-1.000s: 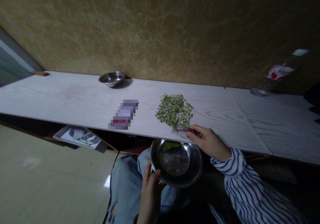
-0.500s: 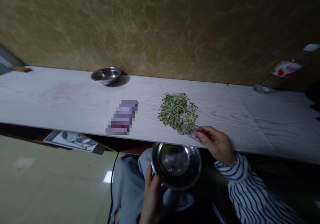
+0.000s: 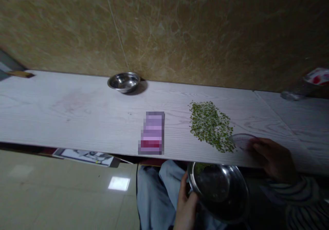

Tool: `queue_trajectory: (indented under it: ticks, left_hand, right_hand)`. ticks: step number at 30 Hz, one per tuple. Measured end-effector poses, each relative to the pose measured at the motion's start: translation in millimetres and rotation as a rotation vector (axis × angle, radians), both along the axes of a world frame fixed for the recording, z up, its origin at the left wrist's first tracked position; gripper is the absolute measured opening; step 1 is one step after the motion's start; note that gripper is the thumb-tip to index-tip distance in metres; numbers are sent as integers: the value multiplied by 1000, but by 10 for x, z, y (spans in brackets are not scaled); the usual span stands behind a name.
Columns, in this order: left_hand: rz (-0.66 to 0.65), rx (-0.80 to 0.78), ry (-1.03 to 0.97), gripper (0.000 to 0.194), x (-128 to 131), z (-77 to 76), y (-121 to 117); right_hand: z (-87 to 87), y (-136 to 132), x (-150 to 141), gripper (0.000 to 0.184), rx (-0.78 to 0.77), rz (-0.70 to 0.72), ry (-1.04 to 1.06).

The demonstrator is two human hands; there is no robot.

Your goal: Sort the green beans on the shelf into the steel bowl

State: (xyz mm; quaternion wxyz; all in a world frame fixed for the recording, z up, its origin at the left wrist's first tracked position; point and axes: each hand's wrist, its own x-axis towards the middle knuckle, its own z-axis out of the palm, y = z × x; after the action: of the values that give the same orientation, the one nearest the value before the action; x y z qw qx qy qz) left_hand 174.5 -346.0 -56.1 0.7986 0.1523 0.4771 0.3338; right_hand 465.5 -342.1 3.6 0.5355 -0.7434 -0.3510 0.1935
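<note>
A loose patch of small green grains (image 3: pixel 209 125), mixed with pale bits, is spread over the white wood-grain counter (image 3: pixel 84 124). At its lower right edge, my right hand (image 3: pixel 276 156) pinches a clear, round-edged plastic piece (image 3: pixel 243 140), perhaps a lid or shallow dish, touching or nearly touching the grains. Below the counter edge, over the lap, my left hand (image 3: pixel 185 202) grips the left rim of a shiny steel bowl (image 3: pixel 232 201). Some green grains show inside the bowl near its upper left wall. Motion blurs the right hand slightly.
A smaller steel bowl (image 3: pixel 124 82) stands near the wall. A pixelated flat purple-and-red object (image 3: pixel 152 133) lies left of the grains. At the far right a clear bottle (image 3: pixel 298 91) with a red-and-white label stands. An open drawer or box (image 3: pixel 87 157) juts below the counter.
The view has shifted left, so everything appears farther right. My right hand with the clear plastic piece has moved slightly right from the grains, whose patch now looks more stretched toward it. The held bowl is tilted more.
</note>
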Motion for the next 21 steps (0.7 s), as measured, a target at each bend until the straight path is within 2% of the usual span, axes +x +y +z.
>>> queue_trajectory:
  ticks: [3, 6, 9, 12, 16, 21]
  left_hand:
    - [-81, 0, 7, 73, -116, 94, 100]
    - [-109, -2, 41, 75, -222, 169, 178]
    - [-32, 65, 29, 67, -234, 210, 197]
    - [15, 113, 15, 66, -132, 226, 120]
    - [96, 105, 17, 71, 84, 201, -43]
    - [173, 125, 50, 69, 265, 178, -136]
  right_hand:
    - [-43, 4, 18, 30, -9, 6, 75]
    - [-37, 40, 2, 30, -34, 78, 100]
    - [4, 76, -39, 36, -1, 134, 100]
    - [75, 99, -111, 43, 84, 243, 84]
    - [171, 115, -190, 47, 65, 327, 41]
    - [185, 131, -191, 51, 109, 357, 24]
